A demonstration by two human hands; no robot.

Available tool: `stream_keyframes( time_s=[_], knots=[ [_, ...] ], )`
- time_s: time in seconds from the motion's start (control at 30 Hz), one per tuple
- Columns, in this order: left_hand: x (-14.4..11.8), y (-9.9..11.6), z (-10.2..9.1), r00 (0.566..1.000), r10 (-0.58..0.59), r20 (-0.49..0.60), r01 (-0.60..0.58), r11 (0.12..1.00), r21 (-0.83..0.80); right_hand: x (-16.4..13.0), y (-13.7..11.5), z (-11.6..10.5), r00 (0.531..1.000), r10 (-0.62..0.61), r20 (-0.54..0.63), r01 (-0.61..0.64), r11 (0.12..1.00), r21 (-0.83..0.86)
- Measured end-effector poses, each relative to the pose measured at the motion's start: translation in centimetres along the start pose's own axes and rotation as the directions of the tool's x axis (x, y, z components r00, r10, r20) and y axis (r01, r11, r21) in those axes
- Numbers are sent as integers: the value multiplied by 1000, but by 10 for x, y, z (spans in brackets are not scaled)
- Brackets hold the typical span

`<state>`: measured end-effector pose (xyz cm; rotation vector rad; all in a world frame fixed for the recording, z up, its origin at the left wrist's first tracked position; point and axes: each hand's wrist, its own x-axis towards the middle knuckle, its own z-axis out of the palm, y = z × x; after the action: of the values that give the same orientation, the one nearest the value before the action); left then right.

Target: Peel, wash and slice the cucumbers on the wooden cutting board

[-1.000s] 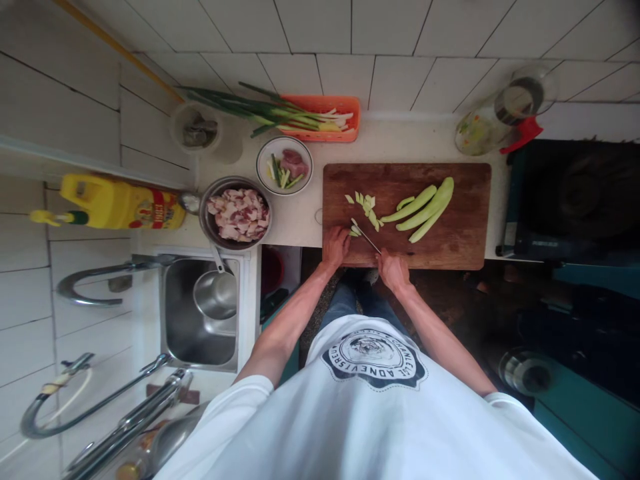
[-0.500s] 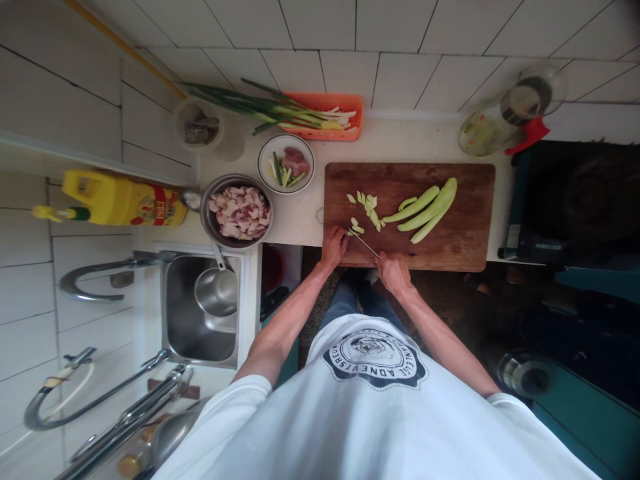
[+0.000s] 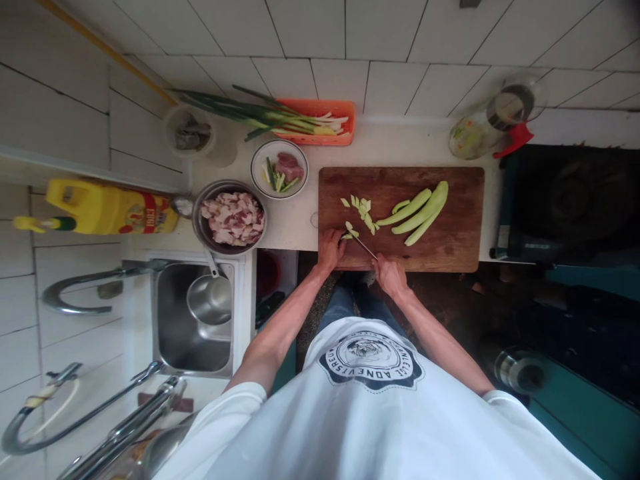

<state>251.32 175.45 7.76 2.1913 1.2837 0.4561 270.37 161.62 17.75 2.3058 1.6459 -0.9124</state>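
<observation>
In the head view, my right hand [image 3: 391,275] is closed round the handle of a kitchen knife [image 3: 364,247]. Its blade points up and left over the left front of a wooden cutting board [image 3: 450,257]. At the blade's tip end, my left hand [image 3: 330,249] has its fingers bent together, pressing on a small pale green vegetable piece [image 3: 346,236] that they partly hide. Slices [image 3: 349,228] lie against the blade. Behind them is a loose group of cut pieces [image 3: 361,205]. Long pale green vegetable lengths [image 3: 427,208] rest on the board's right half.
Left of the board stand a metal pot of cut raw meat [image 3: 233,220] and a plate with meat and scallion pieces [image 3: 279,169]. An orange basket [image 3: 345,139] holds scallions behind. A sink [image 3: 170,333] is at left, a dark stove [image 3: 575,200] at right.
The whole view has shifted slightly. Both hands stay at the board's front left, and the knife has moved a little against the slices, which lie slightly differently by its blade.
</observation>
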Motion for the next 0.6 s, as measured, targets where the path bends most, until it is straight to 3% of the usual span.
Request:
stream_keyframes(
  time_s=[0.17,0.3,0.5,0.6],
  knots=[
    [26,16,4,997,-80,5,79,994,72,-3,18,0,987,70,-143,-46,985,169],
    [63,29,17,990,-138,-32,139,988,68,-14,37,7,974,181,-139,-142,957,251],
    [103,49,31,987,52,-152,-54,999,-8,-44,61,30,950,272,-154,-197,903,382],
    [119,73,44,982,164,-98,-162,986,30,-61,70,42,943,286,-169,-181,869,460]
  ],
)
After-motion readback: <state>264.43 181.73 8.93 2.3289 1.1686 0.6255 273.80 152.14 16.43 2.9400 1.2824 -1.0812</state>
